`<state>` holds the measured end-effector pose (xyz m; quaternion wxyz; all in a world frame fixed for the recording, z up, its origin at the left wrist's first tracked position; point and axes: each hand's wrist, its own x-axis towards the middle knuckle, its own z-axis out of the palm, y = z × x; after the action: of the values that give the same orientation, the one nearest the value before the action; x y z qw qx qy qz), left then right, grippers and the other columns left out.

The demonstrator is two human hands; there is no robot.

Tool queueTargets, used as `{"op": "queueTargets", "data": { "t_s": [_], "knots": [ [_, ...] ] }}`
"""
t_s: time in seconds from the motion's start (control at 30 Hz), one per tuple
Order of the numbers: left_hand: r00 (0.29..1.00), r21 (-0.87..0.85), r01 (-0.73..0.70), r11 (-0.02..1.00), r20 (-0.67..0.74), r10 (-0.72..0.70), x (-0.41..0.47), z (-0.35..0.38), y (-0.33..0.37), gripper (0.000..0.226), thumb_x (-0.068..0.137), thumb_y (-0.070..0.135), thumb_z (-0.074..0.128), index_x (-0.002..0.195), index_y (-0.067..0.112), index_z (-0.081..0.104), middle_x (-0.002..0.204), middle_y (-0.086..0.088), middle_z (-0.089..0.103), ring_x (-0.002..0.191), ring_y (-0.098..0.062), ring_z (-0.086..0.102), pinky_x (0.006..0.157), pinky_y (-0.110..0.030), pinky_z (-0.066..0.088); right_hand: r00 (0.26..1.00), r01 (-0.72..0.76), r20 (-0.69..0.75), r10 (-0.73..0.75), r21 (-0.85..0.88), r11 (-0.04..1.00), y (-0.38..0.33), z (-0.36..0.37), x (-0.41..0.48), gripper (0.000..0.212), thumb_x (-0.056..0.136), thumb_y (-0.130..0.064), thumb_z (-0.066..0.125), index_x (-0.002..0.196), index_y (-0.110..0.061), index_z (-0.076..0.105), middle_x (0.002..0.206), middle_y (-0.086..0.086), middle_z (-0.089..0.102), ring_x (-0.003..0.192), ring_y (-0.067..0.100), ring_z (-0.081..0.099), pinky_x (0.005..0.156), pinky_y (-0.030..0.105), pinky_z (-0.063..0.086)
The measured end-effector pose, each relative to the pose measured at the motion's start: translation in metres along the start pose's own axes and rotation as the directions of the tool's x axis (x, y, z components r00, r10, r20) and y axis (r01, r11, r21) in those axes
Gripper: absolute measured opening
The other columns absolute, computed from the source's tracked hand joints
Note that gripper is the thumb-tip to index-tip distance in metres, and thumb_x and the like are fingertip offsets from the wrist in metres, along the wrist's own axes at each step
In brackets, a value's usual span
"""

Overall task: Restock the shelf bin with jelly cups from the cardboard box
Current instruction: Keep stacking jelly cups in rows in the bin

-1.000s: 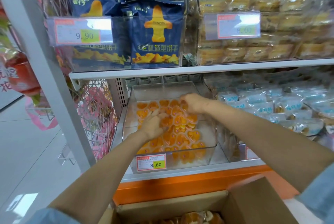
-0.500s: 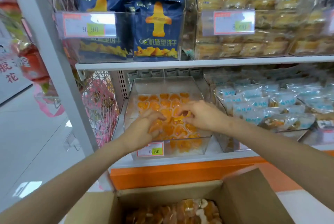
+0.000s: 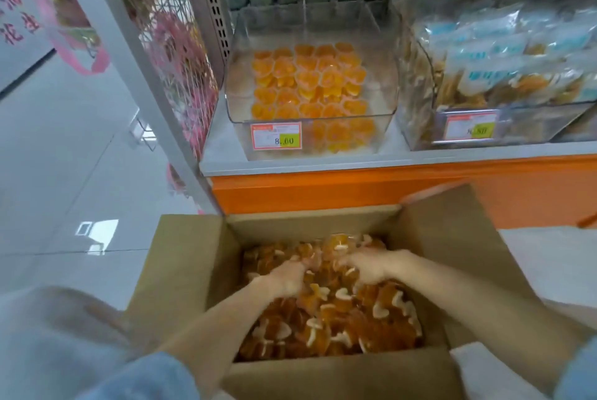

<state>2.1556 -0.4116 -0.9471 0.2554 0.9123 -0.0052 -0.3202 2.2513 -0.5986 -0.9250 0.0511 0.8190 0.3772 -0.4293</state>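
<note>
An open cardboard box (image 3: 190, 257) stands below the shelf, filled with orange jelly cups (image 3: 349, 319). Both my hands are down in the pile near its far side. My left hand (image 3: 289, 277) and my right hand (image 3: 368, 265) lie close together with fingers curled into the cups; whether they hold any is hidden. On the shelf above, a clear plastic bin (image 3: 386, 53) holds a layer of orange jelly cups (image 3: 310, 83), with a price tag reading 8.60 on its front.
To the right of the bin is another clear bin (image 3: 416, 115) of blue-wrapped snacks. The grey shelf edge (image 3: 355, 162) sits above an orange base panel. A white upright post (image 3: 135, 60) and wire mesh flank the left. Tiled floor lies to the left.
Both hands left the shelf bin and dropped into the cardboard box. The view tilted down, so the box now fills the foreground.
</note>
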Motion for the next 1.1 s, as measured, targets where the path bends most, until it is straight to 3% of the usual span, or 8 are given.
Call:
{"op": "queueTargets", "data": {
  "t_s": [0.1,0.2,0.3,0.43,0.67,0.8,0.97,1.1],
  "knots": [
    [0.988,0.061,0.109,0.992,0.104,-0.115,0.011,0.022,0.0,0.073,0.09,0.044,0.054,0.148,0.031,0.013,0.156,-0.007,0.007,0.141,-0.034,0.017,0.11,-0.042,0.026,0.997,-0.074,0.029,0.076,-0.053,0.996,0.027,0.033,0.008,0.07,0.089,-0.03,0.062,0.148,-0.032,0.023,0.156,0.006,0.013,0.137,0.031,0.028,0.106,0.036,0.036],
    [0.983,0.117,0.147,0.982,0.094,-0.158,0.03,0.033,-0.022,0.076,0.086,0.05,0.057,0.146,0.038,0.012,0.156,-0.008,0.008,0.14,-0.033,0.022,0.109,-0.042,0.028,0.99,-0.14,0.018,0.142,-0.082,0.987,0.059,0.06,0.011,0.067,0.092,-0.027,0.055,0.149,-0.034,0.02,0.156,0.008,0.008,0.137,0.034,0.027,0.106,0.035,0.034],
    [0.981,0.051,0.126,0.991,0.139,-0.132,0.05,0.049,-0.034,0.081,0.086,0.044,0.06,0.148,0.036,0.009,0.157,-0.007,0.007,0.141,-0.03,0.021,0.114,-0.042,0.024,0.99,-0.142,-0.005,0.142,-0.088,0.986,0.074,0.082,0.016,0.061,0.095,-0.029,0.05,0.149,-0.028,0.022,0.157,0.01,0.01,0.141,0.032,0.023,0.111,0.037,0.027],
    [0.965,-0.043,0.173,0.984,0.205,-0.161,0.07,0.067,-0.04,0.083,0.087,0.033,0.062,0.15,0.028,0.007,0.158,-0.001,0.003,0.143,-0.027,0.016,0.115,-0.039,0.025,0.993,-0.121,-0.014,0.12,-0.049,0.991,0.072,0.091,0.026,0.075,0.09,-0.028,0.06,0.149,-0.038,0.015,0.156,0.011,0.0,0.143,0.036,0.012,0.112,0.038,0.029],
    [0.978,-0.155,0.136,0.979,0.179,-0.108,0.079,0.08,-0.044,0.066,0.083,0.023,0.066,0.138,0.029,0.03,0.146,-0.001,0.031,0.131,-0.027,0.036,0.107,-0.045,0.036,0.998,-0.043,0.041,0.046,-0.052,0.998,0.065,0.11,0.036,0.057,0.093,-0.035,0.053,0.142,-0.046,0.027,0.152,0.009,0.009,0.13,0.032,0.038,0.106,0.039,0.034],
    [0.982,-0.207,0.116,0.971,0.168,-0.082,0.078,0.081,-0.05,0.052,0.08,0.018,0.07,0.122,0.03,0.041,0.135,0.001,0.035,0.123,-0.025,0.042,0.102,-0.043,0.042,0.995,-0.07,0.071,0.072,-0.034,0.997,0.059,0.114,0.04,0.058,0.089,-0.044,0.056,0.141,-0.043,0.03,0.148,0.007,0.025,0.13,0.031,0.037,0.105,0.04,0.038],
    [0.987,-0.117,0.088,0.989,0.145,-0.071,0.077,0.086,-0.054,0.051,0.084,0.02,0.067,0.13,0.026,0.047,0.141,-0.002,0.027,0.131,-0.026,0.032,0.108,-0.037,0.035,0.994,-0.093,0.062,0.093,-0.002,0.996,0.055,0.121,0.043,0.058,0.089,-0.037,0.059,0.141,-0.036,0.034,0.146,0.003,0.036,0.131,0.028,0.038,0.106,0.04,0.036],
    [0.996,-0.175,0.085,0.981,0.026,-0.082,0.073,0.086,-0.052,0.046,0.082,0.022,0.07,0.125,0.019,0.055,0.135,-0.001,0.035,0.126,-0.021,0.04,0.102,-0.025,0.038,0.996,-0.09,0.021,0.089,0.076,0.993,0.055,0.119,0.04,0.058,0.087,-0.03,0.063,0.14,-0.03,0.038,0.144,-0.001,0.039,0.132,0.023,0.037,0.107,0.035,0.034]
  ]
}}
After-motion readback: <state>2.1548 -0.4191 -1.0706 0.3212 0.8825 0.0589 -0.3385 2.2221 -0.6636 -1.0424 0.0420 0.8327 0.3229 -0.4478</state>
